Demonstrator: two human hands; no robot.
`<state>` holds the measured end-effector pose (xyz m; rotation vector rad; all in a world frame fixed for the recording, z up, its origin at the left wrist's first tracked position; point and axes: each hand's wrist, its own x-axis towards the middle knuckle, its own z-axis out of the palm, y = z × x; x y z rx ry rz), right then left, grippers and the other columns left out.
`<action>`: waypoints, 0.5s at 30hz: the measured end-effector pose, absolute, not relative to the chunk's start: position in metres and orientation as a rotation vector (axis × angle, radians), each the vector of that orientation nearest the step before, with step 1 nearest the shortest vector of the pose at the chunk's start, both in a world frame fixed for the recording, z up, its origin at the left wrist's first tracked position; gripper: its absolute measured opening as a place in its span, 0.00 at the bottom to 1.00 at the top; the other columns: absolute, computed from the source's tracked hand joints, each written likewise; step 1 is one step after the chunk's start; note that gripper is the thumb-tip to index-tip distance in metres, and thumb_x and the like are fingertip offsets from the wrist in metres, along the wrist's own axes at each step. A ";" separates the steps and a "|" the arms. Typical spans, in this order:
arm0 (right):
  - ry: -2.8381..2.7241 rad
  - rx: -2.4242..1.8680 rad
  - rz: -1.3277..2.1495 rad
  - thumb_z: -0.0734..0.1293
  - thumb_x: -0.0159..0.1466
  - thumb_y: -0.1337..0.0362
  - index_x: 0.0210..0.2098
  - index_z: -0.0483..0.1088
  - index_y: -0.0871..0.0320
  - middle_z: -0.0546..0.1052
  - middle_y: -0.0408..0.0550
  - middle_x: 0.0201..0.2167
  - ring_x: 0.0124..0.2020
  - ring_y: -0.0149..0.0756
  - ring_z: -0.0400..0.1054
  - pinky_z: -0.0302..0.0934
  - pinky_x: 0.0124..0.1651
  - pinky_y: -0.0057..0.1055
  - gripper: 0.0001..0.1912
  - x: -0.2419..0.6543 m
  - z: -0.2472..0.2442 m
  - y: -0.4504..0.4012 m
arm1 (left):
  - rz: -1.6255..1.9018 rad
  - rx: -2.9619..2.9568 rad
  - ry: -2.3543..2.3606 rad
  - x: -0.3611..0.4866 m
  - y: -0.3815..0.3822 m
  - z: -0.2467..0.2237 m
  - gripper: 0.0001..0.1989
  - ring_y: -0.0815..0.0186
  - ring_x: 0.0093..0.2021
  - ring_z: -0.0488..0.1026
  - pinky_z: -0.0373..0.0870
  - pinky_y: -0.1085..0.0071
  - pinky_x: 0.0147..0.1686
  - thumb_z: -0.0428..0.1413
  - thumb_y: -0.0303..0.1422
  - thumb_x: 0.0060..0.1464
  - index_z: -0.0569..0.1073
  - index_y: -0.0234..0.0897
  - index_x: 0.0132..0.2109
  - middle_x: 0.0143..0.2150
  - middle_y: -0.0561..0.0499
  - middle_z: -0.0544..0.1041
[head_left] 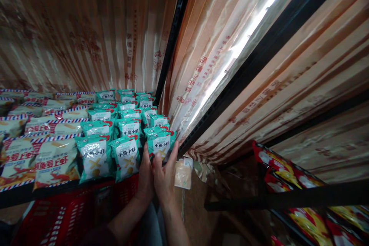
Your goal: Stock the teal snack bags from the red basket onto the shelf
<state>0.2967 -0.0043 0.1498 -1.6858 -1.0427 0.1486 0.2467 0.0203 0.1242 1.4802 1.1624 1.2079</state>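
Note:
My left hand (146,177) and my right hand (165,175) close in from both sides on a teal and white snack bag (162,142) at the right front end of the shelf. The right thumb lies across the lower front of the bag, and the right fingers run along its right edge. Against the left edge rest the left fingers, partly hidden. Behind this bag, more teal bags (157,121) stand in a row. Directly left of my hands, a matching teal bag (126,155) stands upright at the front of its own row.
Cream-coloured snack bags (57,161) fill the shelf's left part. Below the shelf edge stands a red plastic basket (49,219). A dark metal post (219,80) slants past my right hand, before printed curtains (115,38). Red and yellow packets (305,219) lie on a rack at right.

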 end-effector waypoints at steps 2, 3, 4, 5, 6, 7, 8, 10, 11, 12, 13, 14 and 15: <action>-1.007 -1.692 0.096 0.57 0.65 0.54 0.67 0.34 0.65 0.42 0.64 0.68 0.69 0.47 0.36 0.42 0.66 0.53 0.40 0.298 0.151 0.008 | 1.211 1.454 1.160 0.247 0.020 0.122 0.27 0.60 0.62 0.62 0.61 0.61 0.59 0.47 0.35 0.57 0.55 0.36 0.63 0.61 0.41 0.66; -0.996 -1.694 0.067 0.58 0.65 0.54 0.67 0.34 0.65 0.43 0.64 0.68 0.69 0.48 0.37 0.42 0.65 0.53 0.40 0.299 0.152 0.013 | 1.220 1.452 1.163 0.247 0.020 0.121 0.27 0.60 0.62 0.62 0.61 0.61 0.60 0.48 0.35 0.57 0.56 0.37 0.63 0.61 0.42 0.66; -0.988 -1.696 0.038 0.59 0.64 0.53 0.67 0.35 0.65 0.45 0.65 0.67 0.68 0.48 0.39 0.44 0.65 0.53 0.41 0.299 0.153 0.017 | 1.228 1.460 1.168 0.247 0.021 0.120 0.27 0.59 0.63 0.61 0.60 0.60 0.60 0.48 0.34 0.56 0.57 0.37 0.63 0.61 0.42 0.67; -0.976 -1.700 0.008 0.60 0.63 0.52 0.67 0.37 0.65 0.46 0.65 0.67 0.68 0.49 0.41 0.45 0.64 0.54 0.42 0.299 0.155 0.021 | 1.236 1.469 1.171 0.247 0.021 0.119 0.27 0.59 0.63 0.60 0.59 0.59 0.61 0.48 0.34 0.55 0.58 0.37 0.62 0.60 0.41 0.67; -0.963 -1.707 -0.021 0.61 0.62 0.52 0.67 0.38 0.65 0.48 0.66 0.66 0.67 0.50 0.43 0.46 0.64 0.53 0.42 0.299 0.158 0.025 | 1.239 1.481 1.167 0.247 0.020 0.118 0.27 0.58 0.63 0.60 0.59 0.58 0.61 0.49 0.33 0.55 0.59 0.37 0.62 0.60 0.41 0.67; -0.950 -1.716 -0.045 0.62 0.61 0.51 0.66 0.40 0.65 0.50 0.66 0.66 0.67 0.50 0.45 0.47 0.63 0.53 0.43 0.300 0.162 0.028 | 1.239 1.490 1.156 0.248 0.020 0.119 0.27 0.57 0.63 0.60 0.58 0.57 0.61 0.49 0.33 0.54 0.59 0.37 0.62 0.59 0.41 0.68; -0.933 -1.725 -0.064 0.63 0.61 0.50 0.66 0.41 0.66 0.51 0.66 0.65 0.66 0.51 0.46 0.47 0.63 0.53 0.44 0.300 0.166 0.030 | 1.237 1.490 1.145 0.248 0.019 0.120 0.27 0.57 0.63 0.60 0.58 0.57 0.61 0.49 0.34 0.54 0.59 0.36 0.61 0.59 0.41 0.68; -0.895 -1.744 -0.065 0.63 0.60 0.48 0.66 0.44 0.67 0.52 0.66 0.65 0.66 0.52 0.46 0.47 0.63 0.51 0.45 0.304 0.176 0.036 | 1.212 1.456 1.145 0.249 0.017 0.124 0.27 0.57 0.62 0.61 0.58 0.58 0.61 0.49 0.36 0.55 0.59 0.36 0.62 0.59 0.41 0.68; -0.874 -1.752 -0.035 0.62 0.60 0.47 0.65 0.45 0.67 0.53 0.66 0.65 0.66 0.52 0.47 0.47 0.63 0.50 0.44 0.306 0.181 0.039 | 1.197 1.430 1.155 0.250 0.016 0.127 0.27 0.57 0.62 0.62 0.59 0.58 0.61 0.48 0.38 0.57 0.58 0.36 0.62 0.60 0.40 0.67; -0.851 -1.761 0.018 0.61 0.60 0.45 0.65 0.47 0.67 0.55 0.65 0.64 0.65 0.52 0.48 0.47 0.63 0.49 0.43 0.309 0.185 0.042 | 1.186 1.411 1.168 0.251 0.015 0.129 0.28 0.57 0.62 0.62 0.58 0.58 0.61 0.47 0.40 0.58 0.56 0.35 0.63 0.60 0.39 0.66; -0.824 -1.768 0.081 0.59 0.61 0.44 0.65 0.49 0.67 0.56 0.64 0.64 0.65 0.52 0.50 0.47 0.63 0.49 0.42 0.312 0.189 0.046 | 1.184 1.402 1.184 0.252 0.013 0.131 0.28 0.56 0.62 0.61 0.57 0.57 0.61 0.45 0.41 0.59 0.55 0.33 0.64 0.62 0.38 0.64; -0.792 -1.772 0.146 0.57 0.61 0.44 0.64 0.51 0.66 0.58 0.64 0.63 0.64 0.52 0.52 0.47 0.62 0.49 0.41 0.316 0.192 0.049 | 1.191 1.406 1.198 0.253 0.013 0.133 0.29 0.56 0.63 0.59 0.56 0.57 0.62 0.43 0.41 0.60 0.53 0.32 0.64 0.63 0.36 0.62; -0.763 -1.768 0.201 0.56 0.62 0.43 0.64 0.52 0.66 0.60 0.63 0.62 0.63 0.52 0.53 0.48 0.62 0.49 0.40 0.319 0.195 0.053 | 1.201 1.421 1.210 0.254 0.012 0.133 0.29 0.56 0.64 0.57 0.54 0.57 0.63 0.42 0.41 0.61 0.51 0.31 0.65 0.64 0.35 0.59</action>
